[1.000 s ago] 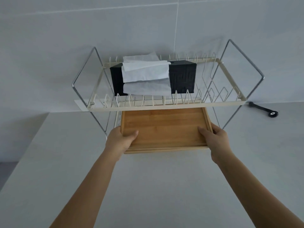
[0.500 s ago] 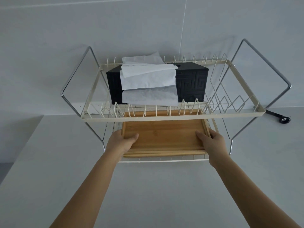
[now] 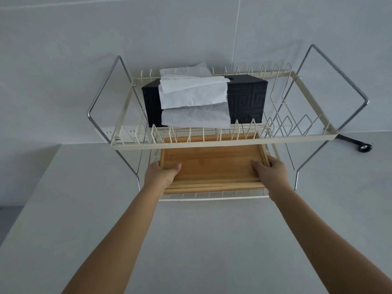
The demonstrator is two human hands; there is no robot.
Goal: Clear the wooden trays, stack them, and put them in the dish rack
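A: Two hands were on the load in the head view. The left hand (image 3: 161, 174) gripped the near left corner of the stacked wooden trays (image 3: 214, 164), thumb lying inside on the top tray's floor, the other fingers hidden under the edge. The right hand (image 3: 270, 174) did the same at the near right corner, thumb inside, the rest wrapped round the outer rim.

B: So each grip was closed on the stack?

A: Yes, both clamped on it. The near edge showed layered strips of wood; how many trays there were I could not tell.

B: And where did the trays sit?

A: On the lower tier of the dish rack (image 3: 222, 145), beneath its cream upper frame. The far part of the stack was seen only through the upper tier's wire prongs. The near edge lay just behind the lower tier's front rail (image 3: 212, 198). Whether the stack rested fully on the wires or was partly carried by the hands, I could not tell.

B: Anything on the upper tier?

A: A black patterned tissue box (image 3: 247, 98), with white tissue (image 3: 193, 92) draped over its top and front.

B: And around the rack?

A: It stood on a pale grey surface (image 3: 191, 240) against a grey tiled wall (image 3: 148, 28). A small black object (image 3: 358, 144) lay on the surface to the right, behind the rack's chrome leg.
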